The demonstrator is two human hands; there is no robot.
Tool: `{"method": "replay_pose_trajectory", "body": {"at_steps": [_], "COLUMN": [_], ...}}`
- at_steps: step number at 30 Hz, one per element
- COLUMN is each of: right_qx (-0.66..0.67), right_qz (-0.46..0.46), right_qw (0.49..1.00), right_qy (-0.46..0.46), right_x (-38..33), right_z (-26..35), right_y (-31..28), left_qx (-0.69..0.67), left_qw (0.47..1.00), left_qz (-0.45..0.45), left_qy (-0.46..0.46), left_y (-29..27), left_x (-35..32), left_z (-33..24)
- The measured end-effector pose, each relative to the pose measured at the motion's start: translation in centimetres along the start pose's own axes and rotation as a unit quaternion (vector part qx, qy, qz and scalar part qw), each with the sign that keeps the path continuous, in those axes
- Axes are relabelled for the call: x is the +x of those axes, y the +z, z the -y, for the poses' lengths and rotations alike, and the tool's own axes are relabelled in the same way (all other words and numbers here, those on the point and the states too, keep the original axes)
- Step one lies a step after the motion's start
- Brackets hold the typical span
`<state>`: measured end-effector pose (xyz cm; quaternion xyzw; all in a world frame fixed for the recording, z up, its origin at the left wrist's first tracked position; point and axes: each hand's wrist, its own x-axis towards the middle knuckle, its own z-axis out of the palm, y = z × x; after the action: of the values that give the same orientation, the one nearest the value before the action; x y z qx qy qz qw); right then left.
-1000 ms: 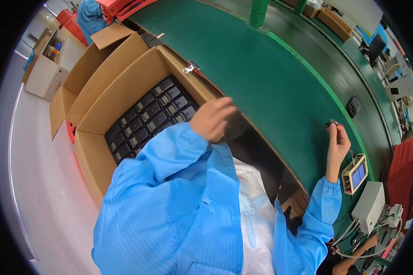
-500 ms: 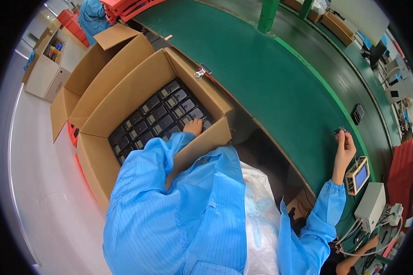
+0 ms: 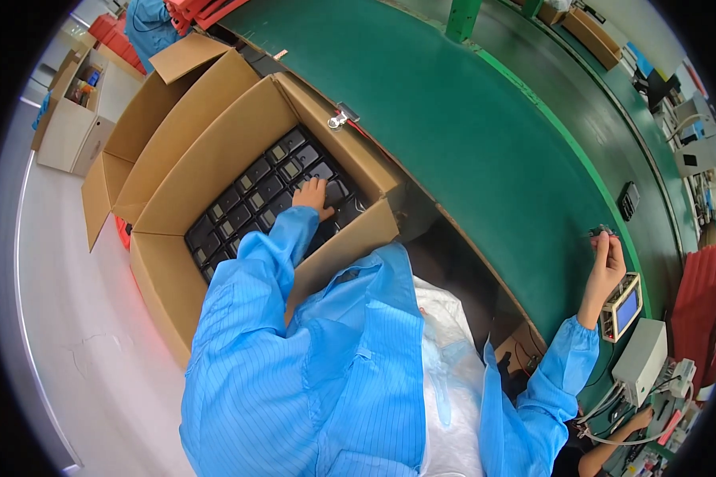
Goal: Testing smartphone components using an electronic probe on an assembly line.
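Note:
Several black devices with small grey screens (image 3: 264,191) lie in rows inside an open cardboard box (image 3: 215,171) on my left. My left hand (image 3: 313,195) reaches over the box's near wall and rests on the devices toward the right side of the rows. Its fingers are stretched out and the thumb stands apart; whether they touch one device or two is unclear. Over the green bench, far to the right, my right hand (image 3: 607,269) pinches a small dark electronic part (image 3: 601,233) with a bit of red on it, its details too small to make out.
A metal binder clip (image 3: 343,118) grips the edge by the green bench (image 3: 453,135). Beyond my right hand lies a black device (image 3: 628,200). A meter with a blue screen (image 3: 624,308) and a pale cabled box (image 3: 641,359) stand close to my right wrist. Another person's arm (image 3: 624,437) shows lower right.
My left hand has moved left and away from me over the devices, and its fingers have spread. The right hand, still pinching the part, has shifted slightly in view.

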<state>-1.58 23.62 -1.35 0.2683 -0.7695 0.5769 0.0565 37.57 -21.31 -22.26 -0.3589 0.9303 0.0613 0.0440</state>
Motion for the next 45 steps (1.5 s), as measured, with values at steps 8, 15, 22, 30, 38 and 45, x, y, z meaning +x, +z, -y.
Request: {"method": "replay_pose_trajectory", "body": {"at_steps": [8,15,22,30,38,45], "right_qx": [0.008,-0.004,0.017,0.031,0.168,0.279], "right_qz": [-0.014,-0.001,-0.016,-0.035,0.052,0.041], "right_qw": [1.0,1.0,0.999,0.998,0.981,0.953], "right_qy": [0.007,0.012,0.027,0.047,0.078,0.108], "right_x": [0.1,0.1,0.0,-0.2,0.0,-0.2], "right_z": [0.0,-0.4,-0.5,-0.1,2.1,4.6], "right_y": [-0.5,-0.5,-0.5,0.4,0.6,0.4], "left_qx": [-0.041,0.023,0.023,-0.383,-0.475,-0.307], "left_qw": [0.998,0.997,0.993,0.874,0.74,0.663], "left_qz": [0.022,0.014,0.081,-0.29,-0.341,-0.228], "left_qy": [-0.047,-0.069,-0.081,-0.078,0.332,0.643], "left_y": [2.5,-0.1,0.7,-7.8,-20.6,-19.4], "left_x": [2.0,5.7,7.0,5.1,4.4,9.0], "left_z": [1.3,4.6,3.8,3.1,-15.9,-37.3]}}
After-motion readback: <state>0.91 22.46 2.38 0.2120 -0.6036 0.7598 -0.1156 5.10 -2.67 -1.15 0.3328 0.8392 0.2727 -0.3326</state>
